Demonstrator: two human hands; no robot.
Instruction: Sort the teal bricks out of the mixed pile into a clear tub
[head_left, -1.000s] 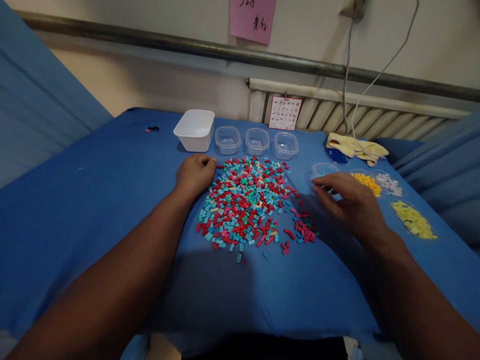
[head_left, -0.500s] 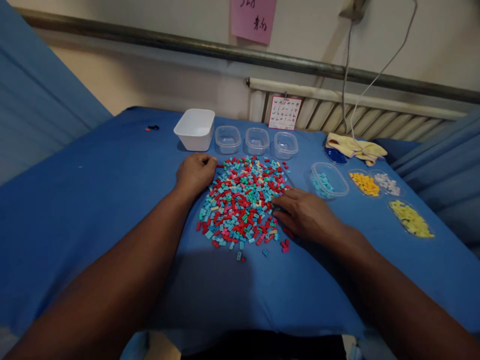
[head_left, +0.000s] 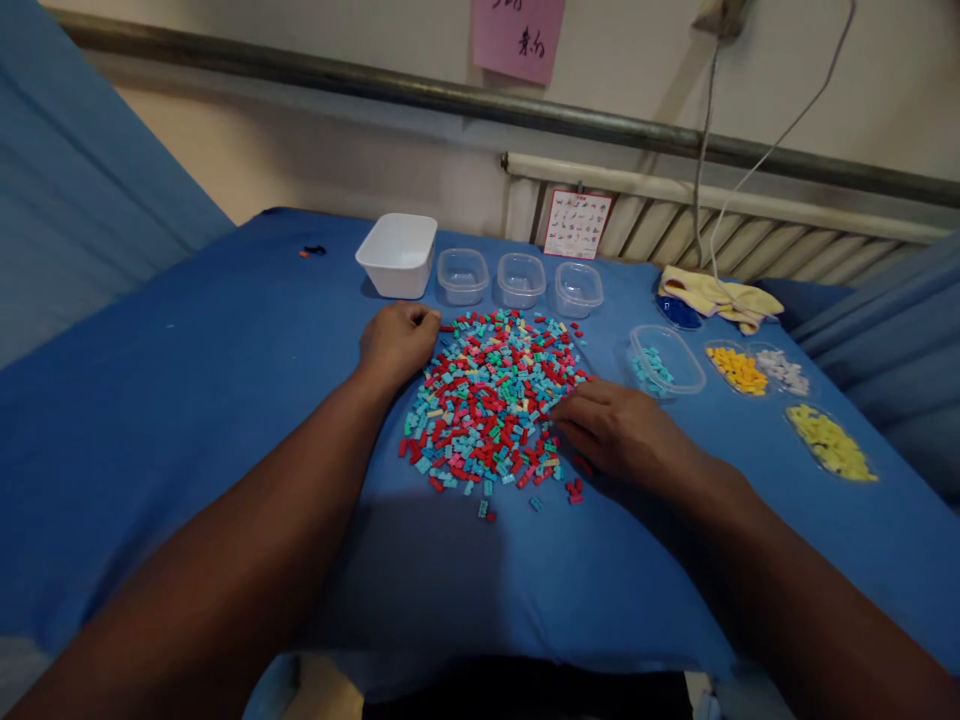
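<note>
So there's a big round pile of tiny plastic bricks in red, teal, pink and green [head_left: 491, 400] sitting mid-way on the blue cloth-covered surface [head_left: 187, 400]. The left hand [head_left: 396, 340] rests at the pile's 10 o'clock edge, fingers curled into a loose fist, and I can't tell whether anything's inside it. The right hand [head_left: 619, 432] lies at the pile's 4 o'clock edge, palm down, fingers narrow and touching the bricks there; whether it has pinched one is hidden. At 12 o'clock from the pile is a row of three small clear plastic tubs [head_left: 521, 280], with a white rectangular plastic tub [head_left: 397, 255] just beside them at 11. At 2 o'clock, a clear oval container holding some light blue bricks [head_left: 666, 360], well apart from the right hand.
</note>
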